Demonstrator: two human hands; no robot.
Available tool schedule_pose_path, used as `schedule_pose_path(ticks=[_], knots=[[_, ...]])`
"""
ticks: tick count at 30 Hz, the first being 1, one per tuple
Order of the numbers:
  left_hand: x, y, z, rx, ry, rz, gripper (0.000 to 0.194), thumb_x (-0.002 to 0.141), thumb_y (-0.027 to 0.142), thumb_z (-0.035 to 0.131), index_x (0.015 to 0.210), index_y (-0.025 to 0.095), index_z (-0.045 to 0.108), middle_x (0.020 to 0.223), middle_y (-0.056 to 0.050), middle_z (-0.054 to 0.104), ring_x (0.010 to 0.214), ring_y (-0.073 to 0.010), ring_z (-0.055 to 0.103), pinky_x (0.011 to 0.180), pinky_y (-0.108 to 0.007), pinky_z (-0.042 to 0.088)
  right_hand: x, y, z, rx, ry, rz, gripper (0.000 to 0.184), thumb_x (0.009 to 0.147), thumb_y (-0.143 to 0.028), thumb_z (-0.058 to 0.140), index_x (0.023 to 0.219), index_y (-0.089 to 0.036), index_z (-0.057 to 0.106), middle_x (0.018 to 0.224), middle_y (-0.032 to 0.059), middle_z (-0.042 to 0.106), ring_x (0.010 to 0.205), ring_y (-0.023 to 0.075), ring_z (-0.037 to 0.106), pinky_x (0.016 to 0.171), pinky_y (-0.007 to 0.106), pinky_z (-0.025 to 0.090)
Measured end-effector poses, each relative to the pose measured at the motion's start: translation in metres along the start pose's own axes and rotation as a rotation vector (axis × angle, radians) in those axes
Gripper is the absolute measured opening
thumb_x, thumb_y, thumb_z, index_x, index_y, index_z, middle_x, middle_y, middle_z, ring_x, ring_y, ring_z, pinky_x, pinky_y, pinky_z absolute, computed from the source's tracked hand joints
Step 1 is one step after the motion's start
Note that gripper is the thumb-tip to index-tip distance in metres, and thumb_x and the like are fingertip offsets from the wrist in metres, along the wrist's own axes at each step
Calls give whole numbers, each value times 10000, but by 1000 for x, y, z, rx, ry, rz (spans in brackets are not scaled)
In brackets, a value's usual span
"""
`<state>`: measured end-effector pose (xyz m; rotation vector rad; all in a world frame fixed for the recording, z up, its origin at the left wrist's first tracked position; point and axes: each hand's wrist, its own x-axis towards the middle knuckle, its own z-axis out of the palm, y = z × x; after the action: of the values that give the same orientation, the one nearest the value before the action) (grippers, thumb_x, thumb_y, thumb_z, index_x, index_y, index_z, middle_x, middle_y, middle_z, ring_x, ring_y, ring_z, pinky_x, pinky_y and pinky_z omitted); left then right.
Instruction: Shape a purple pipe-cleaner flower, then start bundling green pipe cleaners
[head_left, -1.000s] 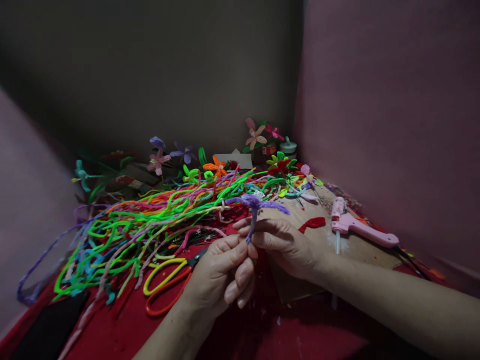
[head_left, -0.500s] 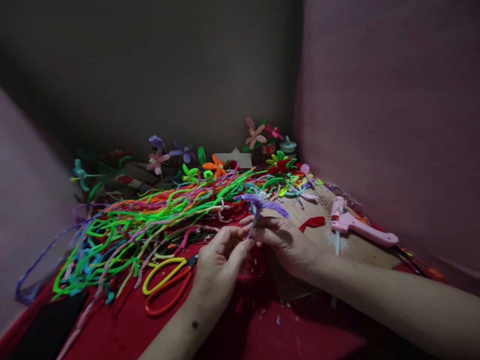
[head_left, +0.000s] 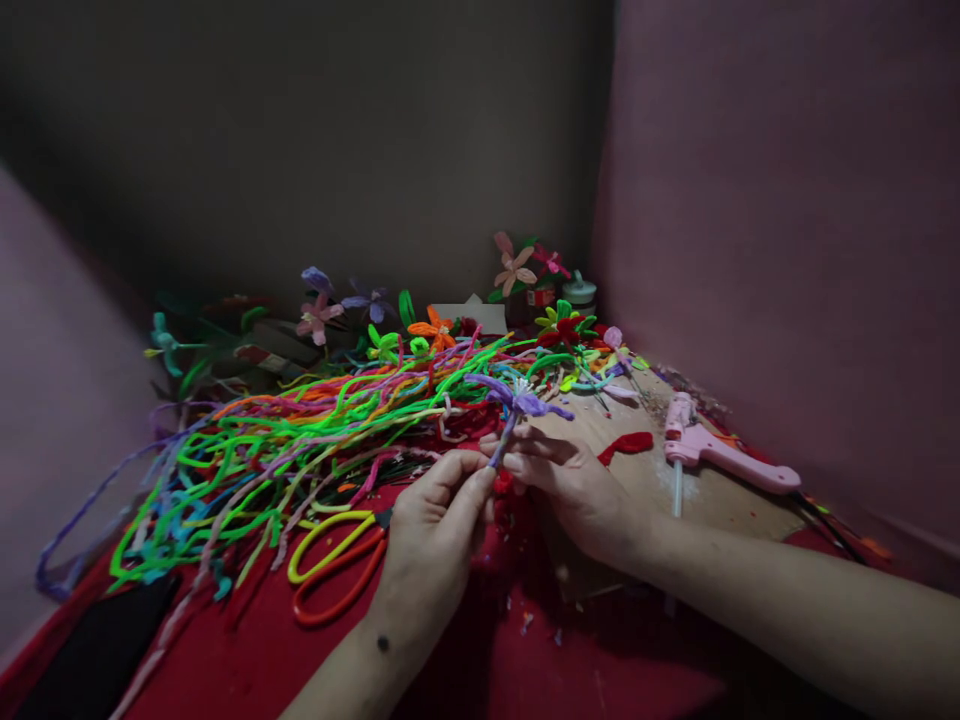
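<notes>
A purple pipe-cleaner flower (head_left: 529,403) with white stamens in its middle is held up over the red cloth, its stem slanting down to the left. My left hand (head_left: 442,515) pinches the lower stem between thumb and forefinger. Around the same stem, just below the petals, the fingers of my right hand (head_left: 581,490) are closed, thumb in front and fingertips behind. Scissors (head_left: 337,560) with a yellow and an orange-red handle loop lie left of my left hand; their blades are hidden behind it.
Many coloured pipe cleaners (head_left: 300,430) are heaped at the left. A pink glue gun (head_left: 724,455) rests on a brown board (head_left: 720,515) at the right, near a red pipe-cleaner piece (head_left: 626,445). Finished flowers (head_left: 514,270) and a lidded jar (head_left: 579,292) stand behind. A black flat object (head_left: 97,650) lies front left.
The purple flower has turned and tilted between my fingers, so its petals point differently. More of the stem shows above my left thumb. Both hands stay in nearly the same place.
</notes>
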<state>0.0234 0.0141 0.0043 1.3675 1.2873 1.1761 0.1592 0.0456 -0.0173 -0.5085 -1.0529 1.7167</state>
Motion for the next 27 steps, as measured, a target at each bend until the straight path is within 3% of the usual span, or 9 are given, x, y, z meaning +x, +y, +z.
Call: schedule_pose_path(ticks=[5,8,12,16,19,22,24,27], knots=[[4,3,-2,-260,-66,-145,141,778,277,618,743,146,580,488,55,490,373,-20,342,365,-128,247,1,-6,1,-48,23,-2,207,675,-306,743,847,-191,730,834,20,693,835,167,614,878,351,446],[7,1,-3,-454,-177,-236,147,782,254,621,717,142,553,463,65,464,332,-2,290,341,-116,214,2,-6,1,-70,24,-3,195,673,-289,742,845,-197,738,833,18,699,835,163,613,914,357,427],[8,-1,-5,-710,-359,-353,115,800,240,600,755,143,557,470,90,405,312,13,160,320,-116,222,3,-3,0,-18,-12,-33,194,722,-235,705,913,-215,732,825,5,696,740,113,600,845,296,453],[7,1,-4,-683,-374,-343,120,813,266,576,776,153,560,488,97,376,316,2,123,297,-132,232,4,0,-2,83,-7,5,210,717,-188,706,925,-198,728,740,-6,675,662,81,575,749,235,466],[4,-1,-1,-311,-218,-173,170,844,293,527,738,161,541,515,65,446,329,-23,284,342,-156,282,3,4,-3,108,24,35,192,704,-207,717,893,-179,728,718,4,663,645,104,580,681,251,473],[1,-10,0,265,-4,258,110,844,249,526,811,162,585,637,1,582,505,-85,523,490,-192,390,1,6,-3,79,52,5,123,720,-221,711,835,-182,726,756,6,664,707,114,583,702,249,464],[1,-17,-1,568,74,539,101,836,203,533,898,166,604,703,-23,628,593,-119,581,565,-218,414,0,5,-2,33,51,-23,97,731,-226,708,821,-193,727,801,0,666,766,113,577,746,241,451],[1,-22,-4,711,91,709,139,851,147,491,940,166,596,722,-30,647,599,-123,595,582,-219,417,0,3,0,-41,29,-79,145,741,-228,704,884,-231,725,831,-12,672,795,119,583,793,257,446]])
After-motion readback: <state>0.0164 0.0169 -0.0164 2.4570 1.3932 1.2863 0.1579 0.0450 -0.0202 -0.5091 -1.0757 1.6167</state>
